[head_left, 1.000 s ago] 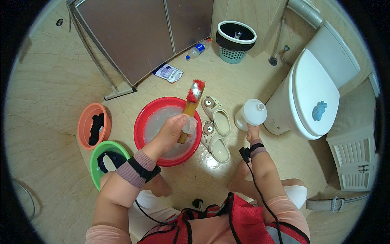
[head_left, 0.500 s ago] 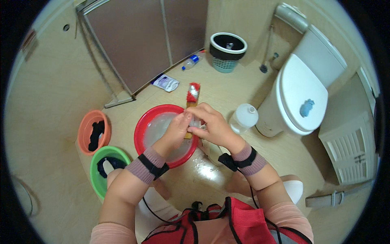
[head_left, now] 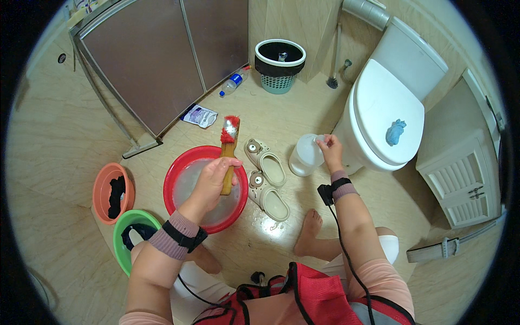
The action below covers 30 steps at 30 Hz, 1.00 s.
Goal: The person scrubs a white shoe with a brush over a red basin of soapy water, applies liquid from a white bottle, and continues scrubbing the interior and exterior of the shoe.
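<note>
My left hand [head_left: 208, 183] is wrapped round the wooden handle of a scrub brush [head_left: 229, 142], held above a red basin [head_left: 170, 176] of cloudy water. The brush's red bristles point up and away, with a silvery white patch among them. To the right, my right hand [head_left: 332, 151] is closed at the top of a translucent white plastic bottle [head_left: 305, 157] standing on the floor. Whether the fingers grip its cap or its neck I cannot tell. Between my hands lies a pair of beige clogs [head_left: 272, 169] with bear ornaments, close beside the basin.
An orange basin [head_left: 99, 203] and a green basin [head_left: 120, 252], both holding dark cloth, stand at left. A toilet [head_left: 387, 103] with a blue crumpled item on its lid is at right. Farther off are a bin [head_left: 278, 82], a plastic bottle [head_left: 234, 84] and a pouch [head_left: 200, 116].
My hands were together at the brush over the basin and are now apart. My right hand has moved right to the plastic bottle. The brush stays in my left hand; the clogs now show.
</note>
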Each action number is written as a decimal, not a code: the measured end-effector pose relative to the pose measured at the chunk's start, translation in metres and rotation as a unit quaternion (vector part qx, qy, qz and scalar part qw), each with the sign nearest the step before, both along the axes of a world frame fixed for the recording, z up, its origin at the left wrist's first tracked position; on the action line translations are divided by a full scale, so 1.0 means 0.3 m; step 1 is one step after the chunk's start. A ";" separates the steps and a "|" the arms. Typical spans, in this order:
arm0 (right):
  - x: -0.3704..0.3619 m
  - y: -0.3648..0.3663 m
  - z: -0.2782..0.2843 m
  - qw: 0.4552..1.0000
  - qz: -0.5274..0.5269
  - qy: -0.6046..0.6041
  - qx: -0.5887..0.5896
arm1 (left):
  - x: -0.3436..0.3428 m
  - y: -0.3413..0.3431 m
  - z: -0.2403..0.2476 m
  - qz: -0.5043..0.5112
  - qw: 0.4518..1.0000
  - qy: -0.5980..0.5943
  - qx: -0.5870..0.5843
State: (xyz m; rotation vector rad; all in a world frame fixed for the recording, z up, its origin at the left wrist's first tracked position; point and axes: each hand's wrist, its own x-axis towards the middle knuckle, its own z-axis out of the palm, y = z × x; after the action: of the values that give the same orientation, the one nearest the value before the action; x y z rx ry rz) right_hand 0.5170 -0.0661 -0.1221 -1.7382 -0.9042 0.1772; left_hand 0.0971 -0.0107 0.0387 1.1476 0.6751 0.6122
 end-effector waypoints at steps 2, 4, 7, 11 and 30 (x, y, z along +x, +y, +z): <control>-0.031 0.004 -0.011 1.000 0.012 -0.001 -0.026 | -0.001 0.000 0.000 0.005 1.000 0.006 -0.001; -0.065 0.008 0.003 0.997 0.030 -0.061 -0.022 | -0.007 -0.003 0.005 0.011 1.000 0.013 -0.003; 0.000 -0.016 0.045 0.974 0.093 -0.198 -0.057 | 0.019 -0.008 0.012 -0.001 1.000 0.020 0.002; -0.093 0.037 0.231 0.896 0.089 -0.259 -0.350 | 0.001 -0.003 0.016 0.007 1.000 0.024 -0.004; -0.112 0.058 0.290 0.827 0.074 -0.255 -0.495 | -0.008 -0.002 0.013 0.002 1.000 0.004 0.029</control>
State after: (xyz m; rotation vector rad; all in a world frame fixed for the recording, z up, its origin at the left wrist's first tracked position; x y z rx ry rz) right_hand 0.4833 -0.0486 -0.0350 -2.7606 -1.5025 0.3327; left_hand 0.0948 -0.0113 0.0425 1.2039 0.6702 0.6344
